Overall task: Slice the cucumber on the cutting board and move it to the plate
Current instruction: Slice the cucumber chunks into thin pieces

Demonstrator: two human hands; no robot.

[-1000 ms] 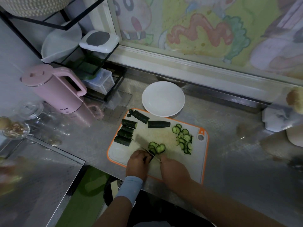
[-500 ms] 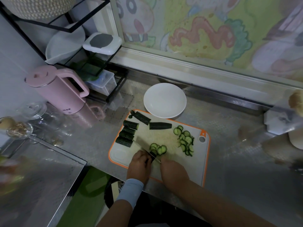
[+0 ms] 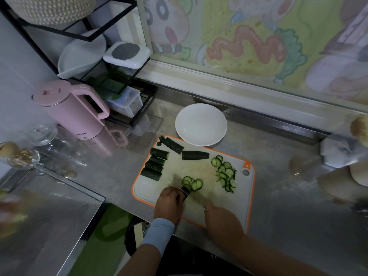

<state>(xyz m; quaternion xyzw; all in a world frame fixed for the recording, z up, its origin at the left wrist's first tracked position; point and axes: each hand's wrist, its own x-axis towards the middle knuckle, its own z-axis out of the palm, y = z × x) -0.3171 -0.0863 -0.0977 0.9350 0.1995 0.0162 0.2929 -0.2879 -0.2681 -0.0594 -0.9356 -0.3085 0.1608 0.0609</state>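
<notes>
pinning dark cucumber stub (image 3: 186, 188) beside pale slices (image 3: 194, 183), left fingers (image 3: 176, 193); right fingers (image 3: 210, 207) round knife (image 3: 197, 203)

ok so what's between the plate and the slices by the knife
Head view: one uncut cucumber piece lies crosswise on the cutting board just short of the plate; from it to the slices the board is bare.

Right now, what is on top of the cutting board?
Six uncut cucumber chunks, a big slice pile, a smaller slice pile and the knife. The left hand covers most of the piece being cut; the right hand hides the knife's handle.
</notes>
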